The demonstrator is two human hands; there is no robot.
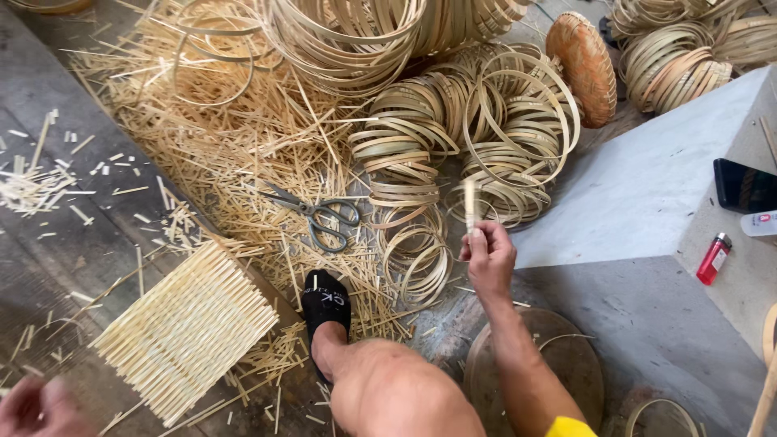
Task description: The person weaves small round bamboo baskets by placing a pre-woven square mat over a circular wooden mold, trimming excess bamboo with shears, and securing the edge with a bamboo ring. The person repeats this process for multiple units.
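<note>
My right hand (488, 257) is raised over the floor and pinches a short pale bamboo stick (470, 204) that points upward. Just beyond it lie stacks of bamboo rings (405, 154). My left hand (36, 407) sits at the bottom left corner, blurred and partly out of view; whether it holds anything is unclear. Nearest to it is a neat bundle of cut bamboo sticks (190, 328) lying on the floor. My leg with a black sock (325, 301) stretches between the bundle and my right arm.
Grey scissors (317, 212) lie on a heap of loose bamboo splinters (227, 129). A woven round lid (584, 66) leans at the back. On a concrete block (647, 186) at right rest a red lighter (713, 258) and a dark phone (745, 186). A round board (558, 364) lies under my arm.
</note>
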